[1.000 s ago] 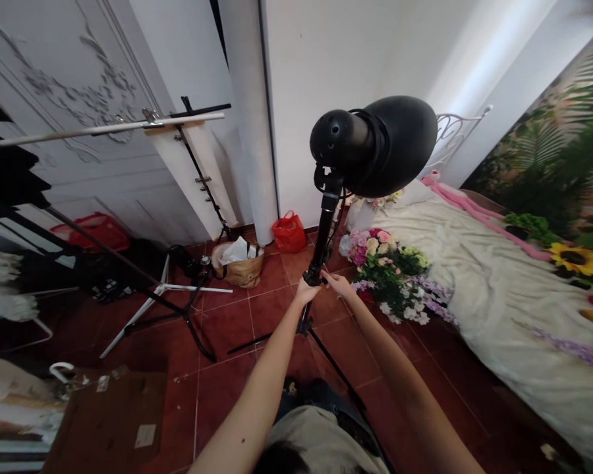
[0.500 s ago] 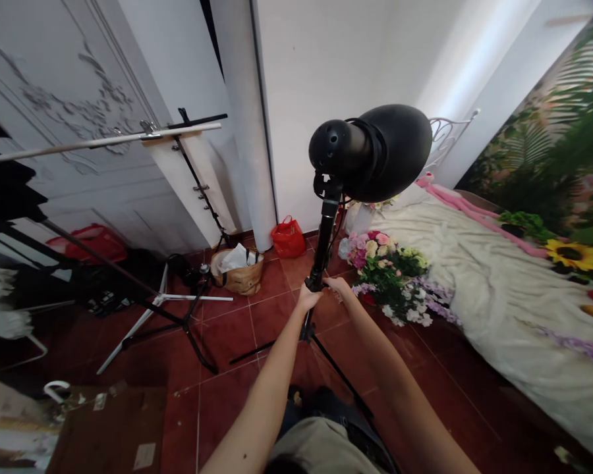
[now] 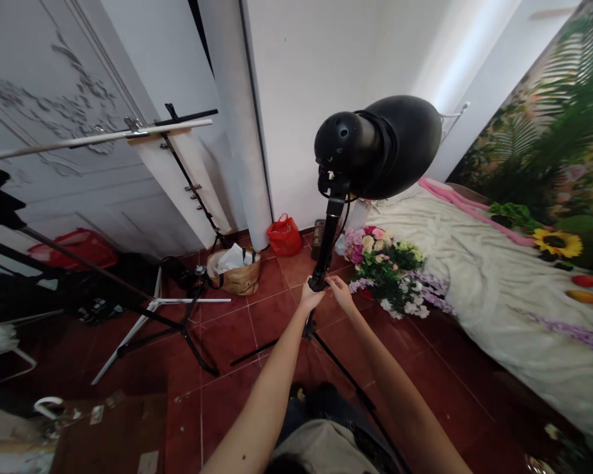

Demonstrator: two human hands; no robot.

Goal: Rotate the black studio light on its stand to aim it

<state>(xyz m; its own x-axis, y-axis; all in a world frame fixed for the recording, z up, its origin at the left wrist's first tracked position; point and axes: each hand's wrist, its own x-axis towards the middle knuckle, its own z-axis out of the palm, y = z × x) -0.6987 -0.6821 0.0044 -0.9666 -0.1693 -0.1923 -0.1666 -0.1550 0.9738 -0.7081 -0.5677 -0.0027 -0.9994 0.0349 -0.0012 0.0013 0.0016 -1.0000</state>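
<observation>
A black studio lamp (image 3: 356,145) with a wide bowl-shaped reflector stands before me on a black light stand (image 3: 329,240). My left hand (image 3: 312,295) is wrapped round the stand's pole, just under a collar. At the right side of that collar, my right hand (image 3: 339,291) has its fingers bent together; they seem to pinch a small knob, mostly hidden by the fingers. A thin cable hangs from the lamp along the pole. Below my hands the stand's legs spread over the red tiles.
To the right, artificial flowers (image 3: 390,270) lie against a bed with a cream cover (image 3: 494,289). A red bag (image 3: 284,235) and a wicker basket (image 3: 240,275) sit by the wall. Other stands (image 3: 178,322) occupy the left, with a cardboard box (image 3: 113,434) near me.
My view has turned slightly to the right. My right hand's fingers have drawn in closer to the collar, while my left hand keeps its hold on the pole.
</observation>
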